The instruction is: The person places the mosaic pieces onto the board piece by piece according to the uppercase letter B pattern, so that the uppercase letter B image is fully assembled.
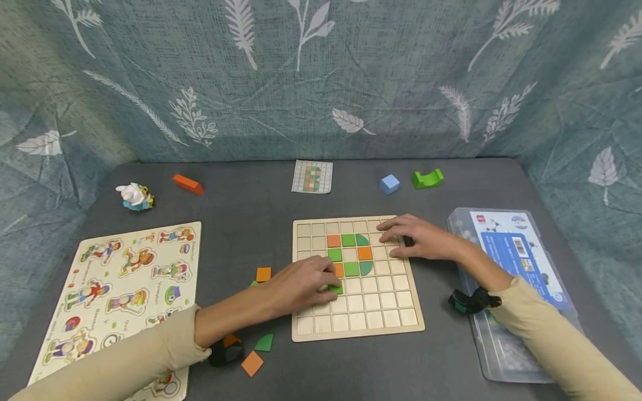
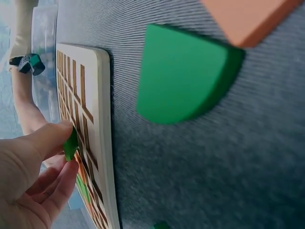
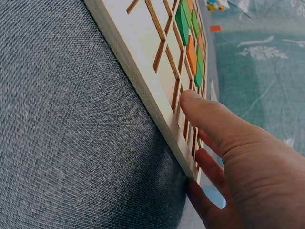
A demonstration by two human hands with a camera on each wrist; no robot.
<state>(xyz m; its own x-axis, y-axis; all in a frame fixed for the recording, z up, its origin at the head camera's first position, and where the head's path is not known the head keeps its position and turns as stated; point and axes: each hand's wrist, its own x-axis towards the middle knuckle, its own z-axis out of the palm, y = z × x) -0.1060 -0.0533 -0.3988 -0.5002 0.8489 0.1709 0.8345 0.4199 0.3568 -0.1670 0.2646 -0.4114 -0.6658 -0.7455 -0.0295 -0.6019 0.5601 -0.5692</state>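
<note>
green square tile (image 1: pixel 336 289) sits pinched in the left hand (image 1: pixel 301 285) over a cell on the left of the wooden grid board (image 1: pixel 358 326), just below the orange and green pattern. the right hand (image 1: pixel 418 238) lies flat, fingers spread, steadying the board's far right corner. placing seems underway; next, the tile likely needs squaring to its cell.

Grid board (image 1: pixel 357 329) pale matt wood; green tile (image 2: pixel 183 74) smooth painted; table cover (image 3: pixel 71 143) grey ribbed cloth
</note>
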